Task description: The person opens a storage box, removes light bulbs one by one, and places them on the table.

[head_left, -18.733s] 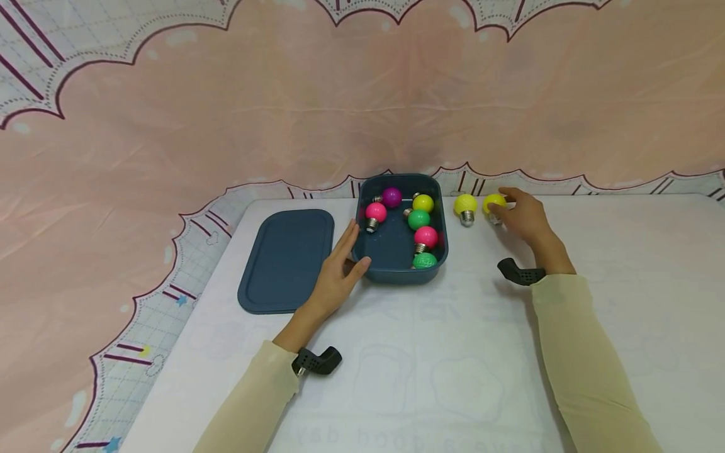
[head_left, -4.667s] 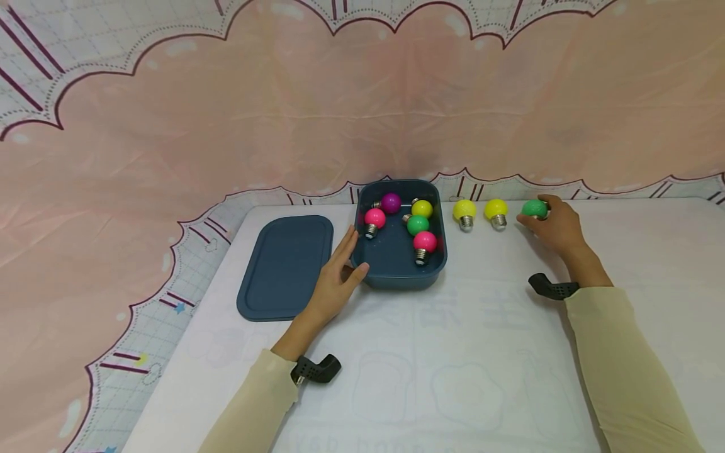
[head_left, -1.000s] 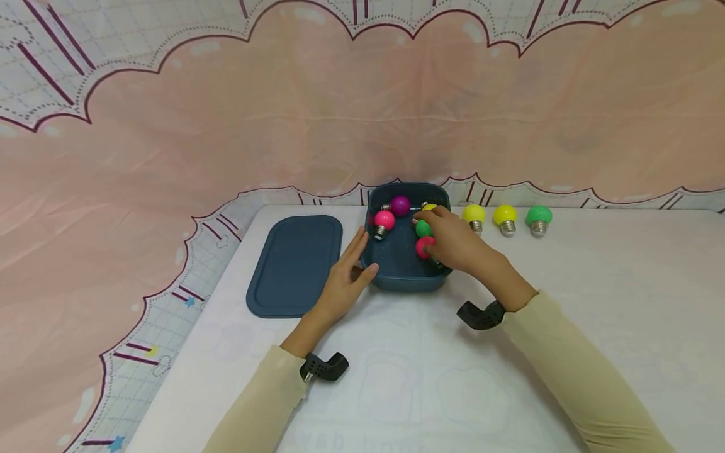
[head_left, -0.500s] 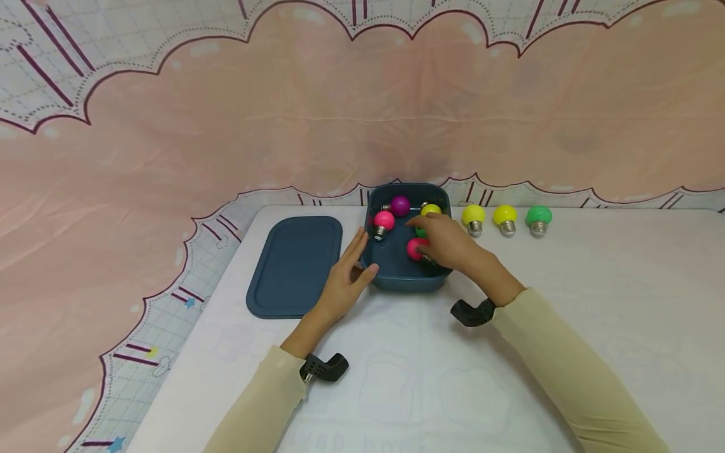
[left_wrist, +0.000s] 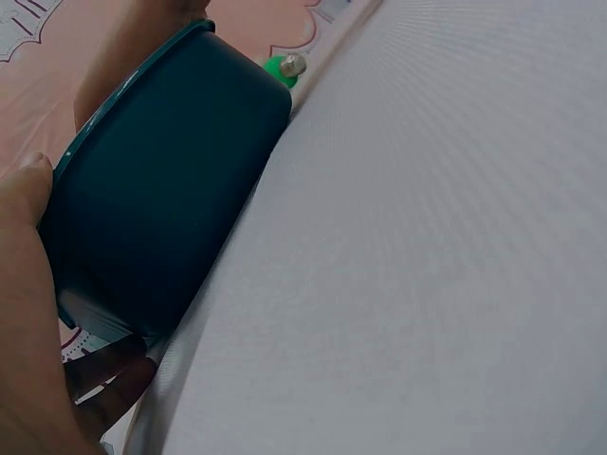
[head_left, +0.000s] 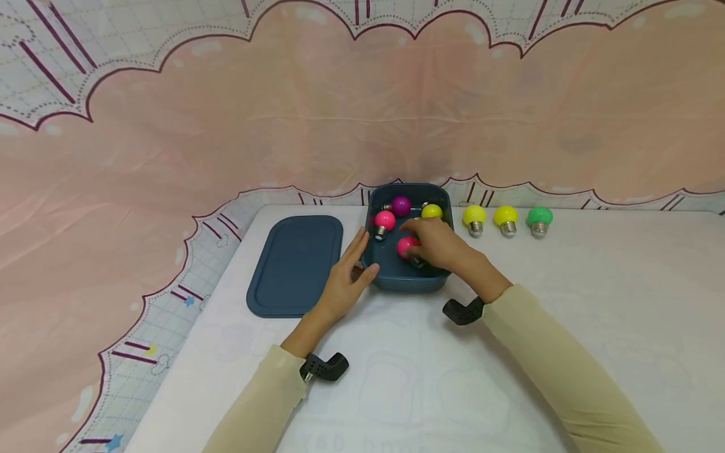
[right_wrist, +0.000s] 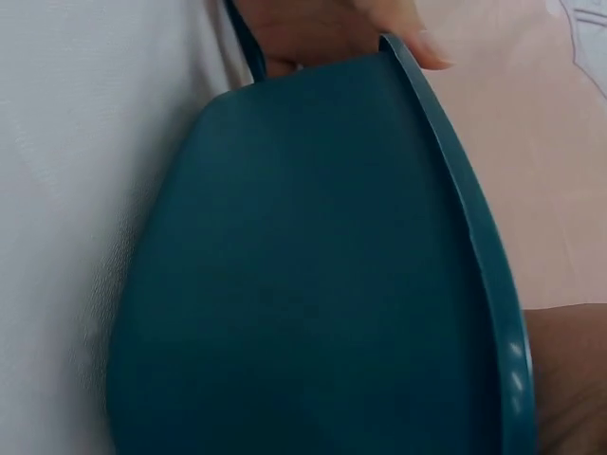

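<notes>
A dark blue box (head_left: 409,284) at the back of the table holds several light bulbs. My right hand (head_left: 447,244) reaches into it, thumb and fingers around a pink light bulb (head_left: 405,246). A yellow bulb (head_left: 432,211) shows just beyond the fingers. A purple bulb (head_left: 401,206) and a second pink bulb (head_left: 384,220) lie toward the box's left side. The green bulb inside is hidden by my hand. My left hand (head_left: 338,283) rests against the box's left wall with fingers straight; its thumb (left_wrist: 28,190) lies near the rim in the left wrist view.
Right of the box stand two yellow bulbs, one nearer (head_left: 474,220) and one farther (head_left: 505,220), and a textured green bulb (head_left: 539,221), in a row. Left of the box lies its flat blue lid (head_left: 296,267). A patterned cloth wall (head_left: 408,113) rises behind the table.
The textured green bulb went from the box to the row's right end, beside the released yellow one. My right hand then returned to the box and shifted the pink bulb left. The left hand stayed.
</notes>
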Demonstrator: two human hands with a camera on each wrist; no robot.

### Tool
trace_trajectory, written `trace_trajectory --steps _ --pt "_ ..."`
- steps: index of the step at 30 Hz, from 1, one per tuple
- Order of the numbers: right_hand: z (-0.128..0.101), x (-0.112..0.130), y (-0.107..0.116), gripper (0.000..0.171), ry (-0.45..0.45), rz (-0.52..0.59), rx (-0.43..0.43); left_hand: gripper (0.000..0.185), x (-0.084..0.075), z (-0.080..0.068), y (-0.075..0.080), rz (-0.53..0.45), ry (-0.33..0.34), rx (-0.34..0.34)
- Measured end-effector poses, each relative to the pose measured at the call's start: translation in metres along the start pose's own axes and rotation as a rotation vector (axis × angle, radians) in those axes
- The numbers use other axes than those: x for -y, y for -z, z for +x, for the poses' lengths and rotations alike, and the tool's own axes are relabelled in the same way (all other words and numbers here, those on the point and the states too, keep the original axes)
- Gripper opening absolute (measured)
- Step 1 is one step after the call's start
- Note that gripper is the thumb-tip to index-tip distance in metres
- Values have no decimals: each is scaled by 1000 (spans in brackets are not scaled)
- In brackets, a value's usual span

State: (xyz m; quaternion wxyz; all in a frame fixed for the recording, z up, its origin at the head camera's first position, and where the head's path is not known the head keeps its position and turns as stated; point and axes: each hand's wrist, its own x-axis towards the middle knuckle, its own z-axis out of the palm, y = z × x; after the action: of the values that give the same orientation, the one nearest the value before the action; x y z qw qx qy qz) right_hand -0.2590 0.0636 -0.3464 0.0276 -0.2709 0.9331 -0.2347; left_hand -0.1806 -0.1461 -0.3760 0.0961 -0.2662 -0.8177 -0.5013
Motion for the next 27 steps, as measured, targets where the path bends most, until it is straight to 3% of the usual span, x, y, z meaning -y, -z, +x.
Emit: trace_trajectory --steps 20,27 --pt "11 -1 -9 45 77 20 134 58 2 0 0 22 1 -1" --pt "7 1 -6 52 41 73 73 59 2 0 0 18 3 0"
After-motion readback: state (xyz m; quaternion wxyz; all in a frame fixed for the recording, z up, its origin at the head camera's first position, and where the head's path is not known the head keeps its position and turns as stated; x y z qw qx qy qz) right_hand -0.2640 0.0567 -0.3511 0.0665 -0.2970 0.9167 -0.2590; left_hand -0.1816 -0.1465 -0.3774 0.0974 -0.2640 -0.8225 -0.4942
